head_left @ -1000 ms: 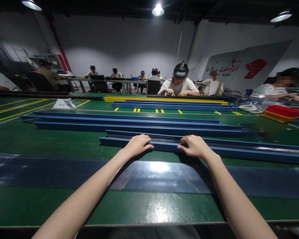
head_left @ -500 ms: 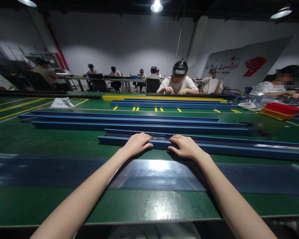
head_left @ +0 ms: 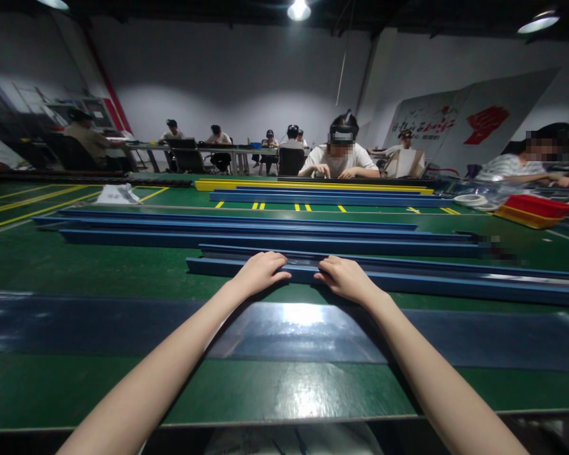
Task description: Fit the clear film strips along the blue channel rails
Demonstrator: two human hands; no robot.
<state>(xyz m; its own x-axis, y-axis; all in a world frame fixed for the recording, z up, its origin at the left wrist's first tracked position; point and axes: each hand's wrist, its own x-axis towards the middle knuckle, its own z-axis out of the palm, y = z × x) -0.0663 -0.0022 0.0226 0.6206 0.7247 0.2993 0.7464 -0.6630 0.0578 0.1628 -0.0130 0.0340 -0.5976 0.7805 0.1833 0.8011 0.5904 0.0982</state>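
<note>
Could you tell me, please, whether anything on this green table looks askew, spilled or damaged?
Nothing stands out. Both the left hand and the right hand rest on the nearest blue rail, which lies flat on the green table, roughly in line with the other blue rails behind it.

1. The left hand (head_left: 260, 272) lies palm down on the nearest blue rail (head_left: 455, 282), fingers (head_left: 277, 258) curled over its top edge.
2. The right hand (head_left: 344, 277) rests on the same rail just beside the left, fingers (head_left: 323, 264) pointing toward it; the two hands are near but apart.
3. The rail lies lengthwise across the green worktop (head_left: 99, 268), with a dark glossy strip (head_left: 76, 319) on the near side, under both forearms.
4. More blue rails (head_left: 246, 235) lie parallel behind it, and a yellow rail (head_left: 308, 186) farther back.
5. A red tray (head_left: 533, 210) sits at the far right.
6. A seated person in a white shirt (head_left: 340, 158) works at the worktop's far side.
</note>
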